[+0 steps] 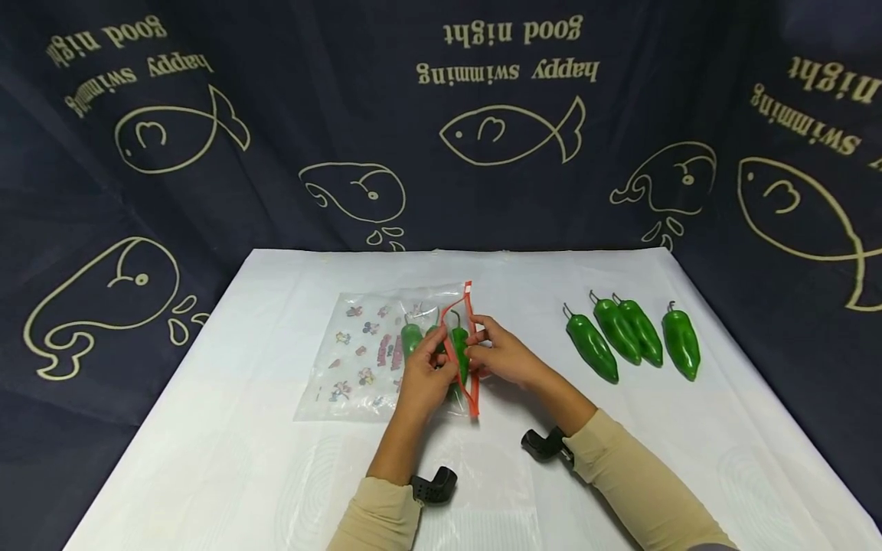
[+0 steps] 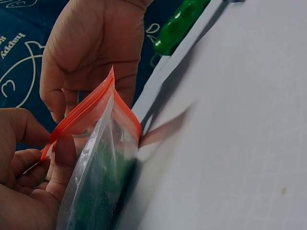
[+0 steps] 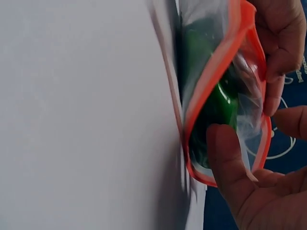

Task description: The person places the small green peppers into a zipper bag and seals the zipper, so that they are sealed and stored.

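Observation:
A clear printed zip bag lies on the table with its orange-red zip edge facing right and its mouth spread apart. My left hand pinches one side of that edge between thumb and fingers, as the left wrist view also shows. Inside the mouth is a green pepper, its stem toward the far side. My right hand is at the mouth, thumb against this pepper and the other fingers loosely extended by the rim. Deeper in the bag, another green pepper shows through the plastic.
Several green peppers lie on the right of the white table, including one at the far right and one nearer the bag. A dark cloth with fish drawings hangs behind the table.

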The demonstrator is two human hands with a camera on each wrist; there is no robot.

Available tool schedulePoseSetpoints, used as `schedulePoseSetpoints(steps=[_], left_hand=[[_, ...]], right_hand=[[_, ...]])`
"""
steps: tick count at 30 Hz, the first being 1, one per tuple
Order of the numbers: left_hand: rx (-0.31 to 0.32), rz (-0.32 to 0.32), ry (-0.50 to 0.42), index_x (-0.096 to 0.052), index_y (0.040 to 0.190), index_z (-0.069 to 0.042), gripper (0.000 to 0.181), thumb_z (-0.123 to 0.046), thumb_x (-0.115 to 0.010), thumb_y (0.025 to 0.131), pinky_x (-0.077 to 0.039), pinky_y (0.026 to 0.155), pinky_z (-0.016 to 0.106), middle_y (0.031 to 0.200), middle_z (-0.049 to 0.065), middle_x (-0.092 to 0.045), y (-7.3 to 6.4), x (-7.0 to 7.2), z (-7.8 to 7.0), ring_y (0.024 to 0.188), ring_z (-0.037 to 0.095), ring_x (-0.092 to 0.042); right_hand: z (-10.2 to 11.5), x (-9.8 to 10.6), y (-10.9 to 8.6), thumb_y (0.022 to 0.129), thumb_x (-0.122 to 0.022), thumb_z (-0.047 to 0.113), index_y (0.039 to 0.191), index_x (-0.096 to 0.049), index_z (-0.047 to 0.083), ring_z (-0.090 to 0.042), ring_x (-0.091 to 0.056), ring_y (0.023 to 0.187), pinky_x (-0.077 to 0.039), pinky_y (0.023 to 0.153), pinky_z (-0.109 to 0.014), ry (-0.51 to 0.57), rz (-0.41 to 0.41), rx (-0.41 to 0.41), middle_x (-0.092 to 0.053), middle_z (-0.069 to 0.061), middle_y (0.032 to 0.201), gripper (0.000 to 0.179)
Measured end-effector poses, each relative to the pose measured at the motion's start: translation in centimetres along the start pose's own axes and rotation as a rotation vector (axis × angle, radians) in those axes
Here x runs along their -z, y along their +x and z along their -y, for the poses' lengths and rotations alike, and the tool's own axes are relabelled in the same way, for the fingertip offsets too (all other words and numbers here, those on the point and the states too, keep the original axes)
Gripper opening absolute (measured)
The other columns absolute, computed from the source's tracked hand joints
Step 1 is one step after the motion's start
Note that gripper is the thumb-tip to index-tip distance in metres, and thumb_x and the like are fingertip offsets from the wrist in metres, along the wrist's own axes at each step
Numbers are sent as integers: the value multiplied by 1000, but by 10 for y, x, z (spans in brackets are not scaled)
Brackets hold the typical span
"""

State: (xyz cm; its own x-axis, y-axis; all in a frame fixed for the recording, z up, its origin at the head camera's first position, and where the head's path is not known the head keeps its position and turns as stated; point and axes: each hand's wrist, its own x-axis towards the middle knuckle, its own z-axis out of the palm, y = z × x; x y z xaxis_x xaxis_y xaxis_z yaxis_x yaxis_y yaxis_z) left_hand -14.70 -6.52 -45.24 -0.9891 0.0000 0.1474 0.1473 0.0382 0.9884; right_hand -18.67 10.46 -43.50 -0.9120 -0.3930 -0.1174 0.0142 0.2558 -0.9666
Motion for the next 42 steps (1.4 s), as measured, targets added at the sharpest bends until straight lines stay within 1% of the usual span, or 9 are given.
schedulePoseSetpoints(steps=[5, 8, 13, 15, 20, 23, 32, 38, 42], left_hand=[[22, -3, 20, -49, 144, 0, 69, 14, -59, 77, -48, 60, 15, 146, 14, -47, 0, 0, -2, 81, 11, -53], [29, 2, 31, -48, 144, 2, 69, 14, -58, 77, -48, 59, 15, 147, 16, -46, 0, 0, -6, 82, 14, -52], [31, 11, 38, -48, 142, 6, 68, 15, -57, 76, -50, 59, 17, 145, 21, -46, -7, 1, -29, 81, 17, -52], [25, 3, 32, -49, 143, 5, 67, 14, -58, 76, -50, 59, 17, 145, 21, -46, -7, 1, -28, 81, 14, -51], [13, -13, 17, -51, 143, 0, 67, 12, -61, 78, -49, 59, 16, 144, 18, -48, 0, 2, -7, 82, 12, -52], [19, -10, 21, -51, 143, 1, 66, 12, -61, 78, -48, 59, 15, 145, 18, -48, 0, 2, -7, 82, 13, -52], [13, 23, 6, -47, 140, 12, 63, 15, -59, 79, -43, 60, 13, 144, 27, -45, -13, 4, -42, 78, 15, -50], [14, 25, -10, -47, 140, 12, 62, 14, -59, 79, -43, 60, 13, 145, 28, -43, -14, 3, -44, 76, 13, -51], [31, 18, -7, -47, 141, 10, 63, 14, -61, 79, -44, 60, 13, 145, 25, -44, -14, 3, -44, 77, 14, -50]], right_hand=[[2, -6, 0, 89, -54, 5, 155, -24, 4, -33, -67, 88, -58, 72, -43, 26, -31, -4, -52, -23, 124, 72], [4, -8, -1, 87, -53, 3, 155, -24, 6, -32, -67, 87, -58, 72, -41, 42, -37, -7, -52, -23, 124, 74], [6, -10, -1, 88, -51, 0, 155, -23, 4, -30, -68, 85, -58, 72, -41, 56, -32, -6, -51, -24, 125, 73], [6, -11, -1, 88, -51, 0, 155, -22, 4, -30, -68, 85, -58, 72, -41, 60, -25, -6, -51, -25, 126, 73], [6, -12, 1, 87, -51, 0, 155, -23, 4, -26, -68, 84, -58, 73, -41, 67, -17, -11, -52, -24, 127, 74], [5, -13, 2, 87, -50, 1, 156, -23, 4, -23, -68, 83, -58, 73, -39, 60, -15, -5, -53, -22, 127, 74], [5, -18, 2, 83, -50, 1, 155, -23, 4, -21, -66, 82, -57, 72, -38, 111, 29, -7, -54, -24, 130, 77], [5, -18, 3, 82, -50, 0, 155, -23, 4, -21, -65, 89, -55, 74, -33, 125, 51, -4, -52, -24, 133, 78], [5, -16, 2, 83, -50, 0, 155, -24, 3, -21, -65, 92, -55, 79, -36, 104, 53, 8, -53, -24, 133, 77]])
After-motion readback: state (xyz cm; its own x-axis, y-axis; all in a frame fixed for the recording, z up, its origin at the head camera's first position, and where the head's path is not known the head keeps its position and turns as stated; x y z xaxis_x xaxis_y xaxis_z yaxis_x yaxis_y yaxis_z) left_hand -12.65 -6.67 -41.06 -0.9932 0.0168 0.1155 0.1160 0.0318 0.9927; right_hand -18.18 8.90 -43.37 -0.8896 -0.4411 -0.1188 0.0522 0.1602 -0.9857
